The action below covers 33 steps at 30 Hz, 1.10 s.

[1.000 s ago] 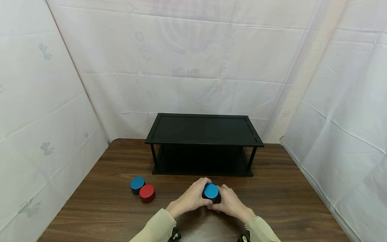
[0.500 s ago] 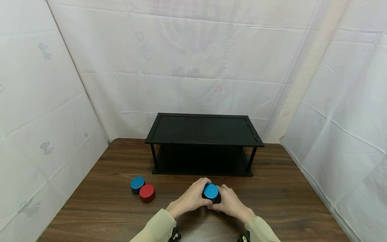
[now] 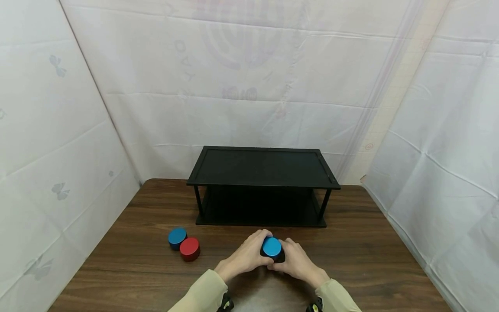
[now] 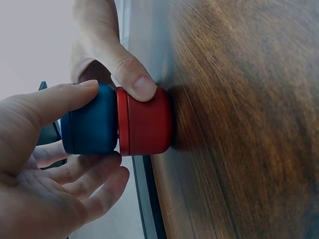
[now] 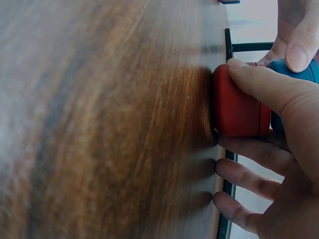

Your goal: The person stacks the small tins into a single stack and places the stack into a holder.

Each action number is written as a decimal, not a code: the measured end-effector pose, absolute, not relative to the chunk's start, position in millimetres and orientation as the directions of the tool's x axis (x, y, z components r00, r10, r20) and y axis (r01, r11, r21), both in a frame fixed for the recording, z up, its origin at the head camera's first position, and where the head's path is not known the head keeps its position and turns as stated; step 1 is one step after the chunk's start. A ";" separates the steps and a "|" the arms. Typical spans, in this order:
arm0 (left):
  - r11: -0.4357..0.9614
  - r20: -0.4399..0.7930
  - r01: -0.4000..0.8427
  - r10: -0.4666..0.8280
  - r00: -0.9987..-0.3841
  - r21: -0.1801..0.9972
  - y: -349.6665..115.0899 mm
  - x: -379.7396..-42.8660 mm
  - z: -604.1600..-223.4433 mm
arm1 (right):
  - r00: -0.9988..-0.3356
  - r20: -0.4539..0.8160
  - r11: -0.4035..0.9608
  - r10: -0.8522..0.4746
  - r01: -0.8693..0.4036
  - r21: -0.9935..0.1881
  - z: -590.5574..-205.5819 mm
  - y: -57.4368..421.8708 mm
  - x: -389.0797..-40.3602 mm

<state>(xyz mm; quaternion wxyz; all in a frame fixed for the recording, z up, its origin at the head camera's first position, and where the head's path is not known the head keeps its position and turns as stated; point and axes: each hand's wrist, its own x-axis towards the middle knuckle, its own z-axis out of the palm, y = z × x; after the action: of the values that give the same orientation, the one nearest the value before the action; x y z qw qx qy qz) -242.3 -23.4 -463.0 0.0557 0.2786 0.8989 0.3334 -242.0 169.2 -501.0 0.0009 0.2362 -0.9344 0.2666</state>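
A blue round lidded tin stands on top of a red tin, and the red one rests on the wooden table. My left hand grips the blue tin between thumb and fingers. The red tin below is held by my right hand, its thumb across the near side in the right wrist view. Seen from above, the red tin is hidden beneath the blue one. Off to the left, a second blue tin and a second red tin stand close together on the table.
Behind my hands stands a black two-level rack with a raised rim on top. The dark wooden table extends to both sides. White cloth walls close off the back, left and right.
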 end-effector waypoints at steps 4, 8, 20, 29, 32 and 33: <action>0.622 0.088 0.464 0.537 -0.839 0.631 -23.4 -242.2 -463.1 | -0.890 0.124 0.747 -0.438 -0.438 -0.501 -501.3 169.0 -241.9; 0.622 0.090 0.464 0.535 -0.840 0.631 -23.6 -241.5 -462.9 | -0.892 0.127 0.749 -0.434 -0.436 -0.499 -501.5 169.0 -241.8; 0.614 0.088 0.467 0.543 -0.835 0.636 -25.6 -242.4 -462.3 | -0.887 0.142 0.750 -0.440 -0.449 -0.485 -502.7 169.4 -241.6; 0.625 0.075 0.459 0.540 -0.838 0.631 -26.1 -242.5 -462.1 | -0.888 0.140 0.752 -0.439 -0.448 -0.483 -502.6 169.5 -242.3; 0.624 0.066 0.455 0.543 -0.837 0.635 -26.8 -242.4 -461.8 | -0.887 0.141 0.753 -0.439 -0.449 -0.480 -503.0 169.4 -242.3; 0.623 0.063 0.454 0.545 -0.836 0.637 -27.3 -242.3 -461.5 | -0.887 0.140 0.754 -0.440 -0.449 -0.479 -503.2 169.4 -242.3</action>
<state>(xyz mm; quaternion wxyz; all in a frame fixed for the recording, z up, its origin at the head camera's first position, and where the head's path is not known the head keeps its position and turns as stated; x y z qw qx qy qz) -242.3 -27.3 -461.5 0.0680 0.2782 0.8983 0.3333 -242.3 169.4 -503.2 0.0093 0.2373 -0.9365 0.2582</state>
